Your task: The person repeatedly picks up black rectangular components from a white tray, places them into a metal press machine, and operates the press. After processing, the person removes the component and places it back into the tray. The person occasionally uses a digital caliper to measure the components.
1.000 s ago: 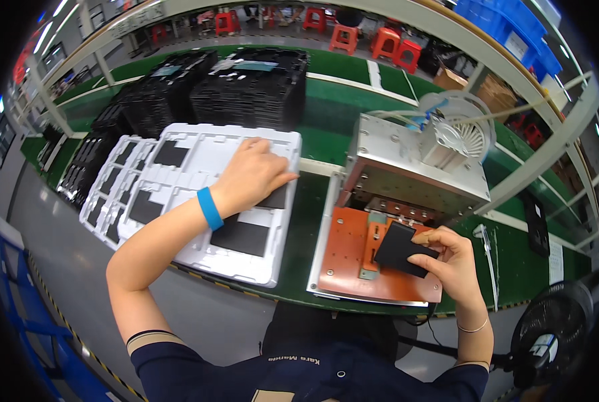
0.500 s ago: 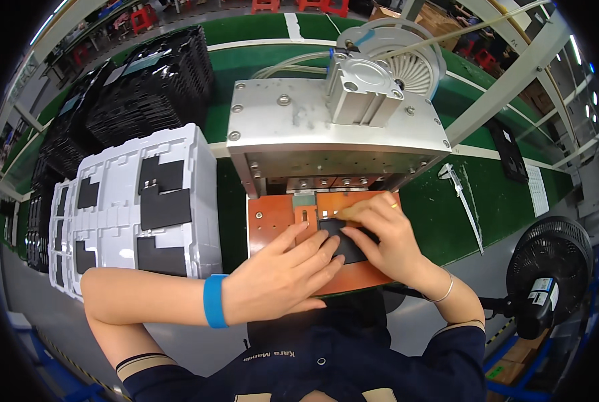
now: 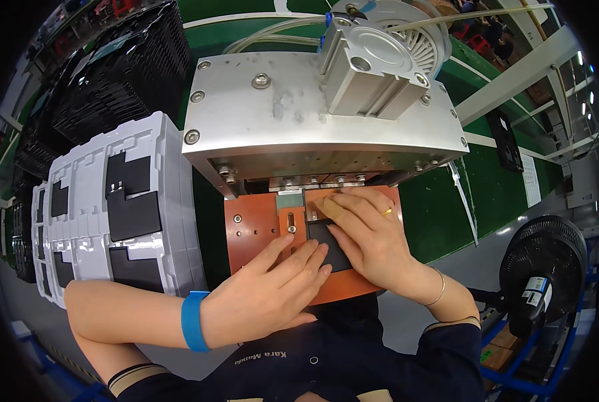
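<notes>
A flat black sheet (image 3: 326, 242) lies in the orange fixture plate (image 3: 249, 244), under the front of a silver press (image 3: 272, 127). My left hand (image 3: 262, 288) is open, fingers stretched out, their tips at the sheet's left and near edge. My right hand (image 3: 374, 244) is closed at the sheet's far end, its thumb on the black surface and its bent fingers over the small metal tabs (image 3: 315, 216) there. A yellowish cover shows on a fingertip of that hand. The fingers partly hide the tabs and the sheet's right side.
At the left stands a stack of white trays (image 3: 78, 234) holding black sheets (image 3: 135, 214). Black trays (image 3: 111, 87) are piled behind it. A caliper (image 3: 465, 204) lies on the green bench to the right, near a black fan (image 3: 544, 275).
The view has come closer to the press, and the scene has shifted. My right fingers now bend further over the tabs. My left hand stays beside the sheet.
</notes>
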`<state>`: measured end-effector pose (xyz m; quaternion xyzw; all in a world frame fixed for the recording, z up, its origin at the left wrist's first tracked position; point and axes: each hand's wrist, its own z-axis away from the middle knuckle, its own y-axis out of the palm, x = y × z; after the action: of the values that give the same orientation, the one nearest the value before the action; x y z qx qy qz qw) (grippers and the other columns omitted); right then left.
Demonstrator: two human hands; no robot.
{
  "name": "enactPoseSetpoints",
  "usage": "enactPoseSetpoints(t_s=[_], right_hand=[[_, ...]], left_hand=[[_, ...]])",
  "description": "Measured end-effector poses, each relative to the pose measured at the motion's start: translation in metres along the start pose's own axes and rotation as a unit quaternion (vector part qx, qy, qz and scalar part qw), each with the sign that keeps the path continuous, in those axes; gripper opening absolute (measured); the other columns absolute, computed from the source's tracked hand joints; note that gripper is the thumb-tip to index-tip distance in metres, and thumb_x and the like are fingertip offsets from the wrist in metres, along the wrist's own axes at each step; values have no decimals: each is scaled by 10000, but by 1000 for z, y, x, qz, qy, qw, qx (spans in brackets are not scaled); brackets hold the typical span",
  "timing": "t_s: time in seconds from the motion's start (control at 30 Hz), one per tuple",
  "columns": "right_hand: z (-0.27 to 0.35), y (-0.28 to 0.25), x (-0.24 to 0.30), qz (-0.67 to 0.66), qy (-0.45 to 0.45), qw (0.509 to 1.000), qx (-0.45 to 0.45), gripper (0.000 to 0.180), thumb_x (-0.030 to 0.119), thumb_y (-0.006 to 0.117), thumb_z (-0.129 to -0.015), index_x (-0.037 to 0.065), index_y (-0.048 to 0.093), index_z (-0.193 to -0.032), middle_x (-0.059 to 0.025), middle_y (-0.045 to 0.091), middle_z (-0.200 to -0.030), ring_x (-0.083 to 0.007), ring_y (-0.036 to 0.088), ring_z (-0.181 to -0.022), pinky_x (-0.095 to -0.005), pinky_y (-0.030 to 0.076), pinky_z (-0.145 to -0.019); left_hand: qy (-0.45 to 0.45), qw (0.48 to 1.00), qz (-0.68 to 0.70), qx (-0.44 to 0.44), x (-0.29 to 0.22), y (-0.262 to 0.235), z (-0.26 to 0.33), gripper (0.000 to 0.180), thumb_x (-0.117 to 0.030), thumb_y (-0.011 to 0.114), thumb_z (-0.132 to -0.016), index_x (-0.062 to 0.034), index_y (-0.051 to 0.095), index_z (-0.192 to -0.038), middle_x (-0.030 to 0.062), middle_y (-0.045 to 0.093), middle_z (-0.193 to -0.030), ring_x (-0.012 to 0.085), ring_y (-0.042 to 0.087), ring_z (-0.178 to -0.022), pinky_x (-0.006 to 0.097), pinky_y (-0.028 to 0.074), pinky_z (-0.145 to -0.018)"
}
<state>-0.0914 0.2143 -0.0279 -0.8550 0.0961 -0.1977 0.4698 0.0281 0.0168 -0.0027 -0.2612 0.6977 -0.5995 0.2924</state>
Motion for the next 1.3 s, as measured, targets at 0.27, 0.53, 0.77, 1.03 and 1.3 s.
enactPoseSetpoints(t_s=[0.27, 0.53, 0.77, 1.03, 1.3], right_hand=[[1, -5, 1, -32, 20, 999, 33, 379, 50, 746, -756, 95, 704, -1130, -80, 606, -1167, -290, 537, -1103, -399, 454, -924], [36, -35, 5, -108, 68, 989, 75, 467, 201, 814, -744, 33, 652, -1149, -133, 612, -1211, -328, 579, -1067, -423, 472, -929], [16, -22, -18, -99, 54, 993, 43, 323, 201, 814, -749, 56, 713, -1020, -91, 655, -1156, -296, 590, -1041, -384, 500, -885], [11, -19, -21, -129, 51, 990, 37, 324, 191, 839, -711, 52, 719, -978, -94, 665, -1109, -287, 590, -1021, -381, 505, -867], [9, -20, -22, -126, 55, 989, 50, 319, 205, 841, -704, 57, 712, -956, -91, 664, -1115, -287, 596, -1010, -372, 512, -855]], left_hand=[[5, 1000, -11, 0, 3, -4, -2, 667, -538, 588, -910, -17, 546, -1324, 186, 538, -1380, 303, 487, -1320, 535, 366, -1087], [10, 999, -33, 10, 3, -5, -1, 722, -610, 532, -917, -16, 557, -1327, 183, 554, -1368, 302, 501, -1317, 525, 352, -1093], [-50, 999, 4, -2, 22, 0, -7, 798, -685, 560, -859, -72, 544, -1371, 179, 488, -1441, 343, 446, -1345, 553, 324, -1094], [-55, 998, 36, 10, 27, -2, -8, 757, -656, 564, -874, -83, 550, -1370, 177, 501, -1430, 348, 469, -1327, 584, 326, -1101], [-61, 997, 48, 16, 29, -2, -11, 718, -641, 552, -888, -88, 574, -1346, 170, 515, -1420, 333, 482, -1326, 584, 335, -1101]])
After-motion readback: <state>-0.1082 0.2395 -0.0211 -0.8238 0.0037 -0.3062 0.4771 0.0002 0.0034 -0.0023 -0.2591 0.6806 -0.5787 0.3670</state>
